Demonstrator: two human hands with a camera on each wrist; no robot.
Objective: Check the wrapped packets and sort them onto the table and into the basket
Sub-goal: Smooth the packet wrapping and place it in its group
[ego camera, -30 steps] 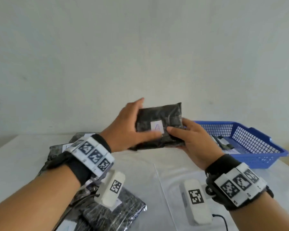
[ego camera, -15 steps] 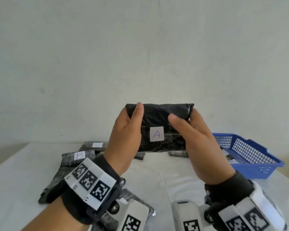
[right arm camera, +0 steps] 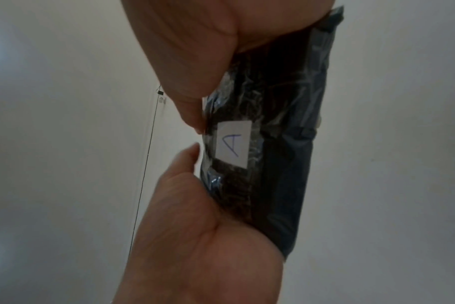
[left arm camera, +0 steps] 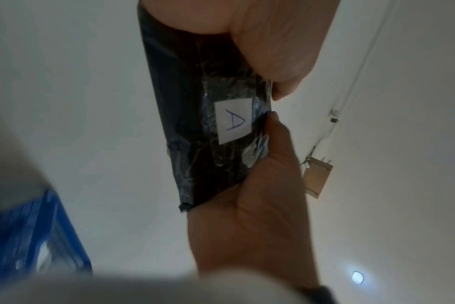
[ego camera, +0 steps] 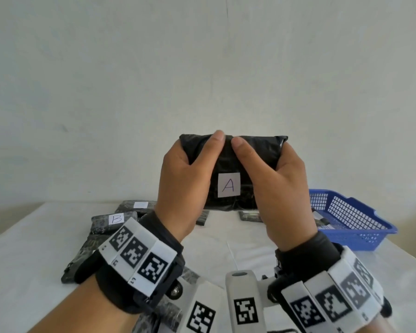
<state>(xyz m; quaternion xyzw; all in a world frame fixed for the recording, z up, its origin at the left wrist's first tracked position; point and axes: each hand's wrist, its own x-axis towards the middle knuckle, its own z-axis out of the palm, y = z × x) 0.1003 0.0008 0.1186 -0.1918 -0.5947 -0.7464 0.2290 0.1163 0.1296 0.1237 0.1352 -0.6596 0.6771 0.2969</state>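
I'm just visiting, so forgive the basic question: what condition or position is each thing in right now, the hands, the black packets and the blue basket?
Left hand: grips the packet's left end, thumb on its front.
Right hand: grips the right end, thumb on front.
Packet A: held upright above the table, wrapped, label facing the person.
Packet B: lying on the table, label up.
Blue basket: on the table at right, holds at least one packet.

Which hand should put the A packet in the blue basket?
Probably the right hand: the blue basket sits on its side. Both hands grip the A packet, so the left hand would let go.
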